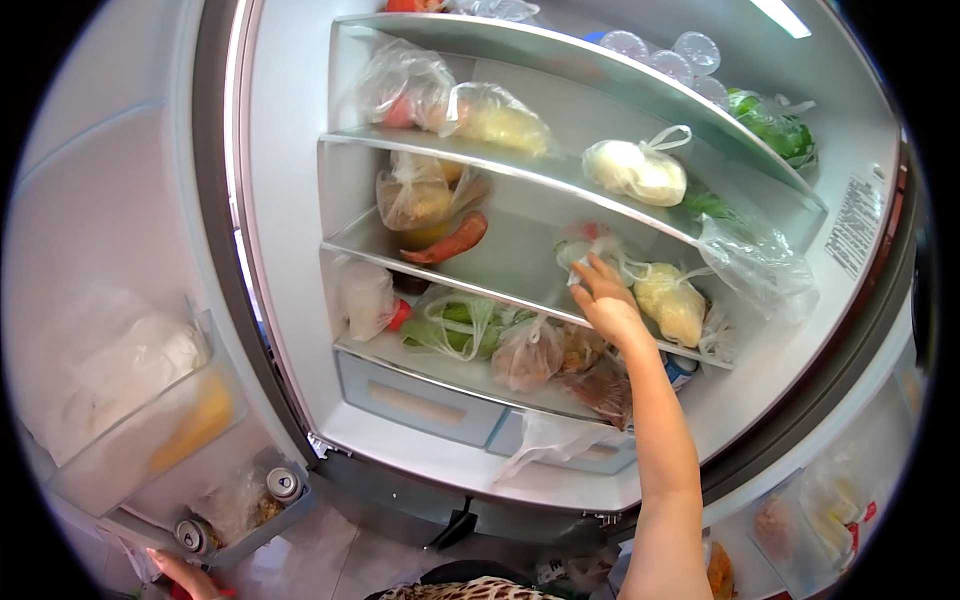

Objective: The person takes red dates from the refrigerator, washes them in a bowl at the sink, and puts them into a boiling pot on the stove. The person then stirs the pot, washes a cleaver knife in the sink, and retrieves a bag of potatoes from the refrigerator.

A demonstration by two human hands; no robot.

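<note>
My right hand (606, 297) reaches into the fridge to a middle shelf, its fingertips closed on a clear plastic bag (588, 245) with something pale and red inside. Just right of that hand lies a knotted bag of yellowish food (670, 303). A reddish, curved, sausage-like piece (449, 240) rests further left on the same shelf, beside a bag of round yellow-brown items (420, 195). Down at the lower left, my left hand (183, 574) is partly cut off by the view's edge. Its visible fingers are stretched out below the left door's bin, holding nothing I can see.
The fridge's left door bin (255, 540) holds cans and a bag. Glass shelves (520, 165) carry bagged food, including a white bundle (637, 172) and leafy greens (770, 128). Below, green vegetables (455, 325) sit above the drawers (410, 405). The right door (800, 520) also stands open.
</note>
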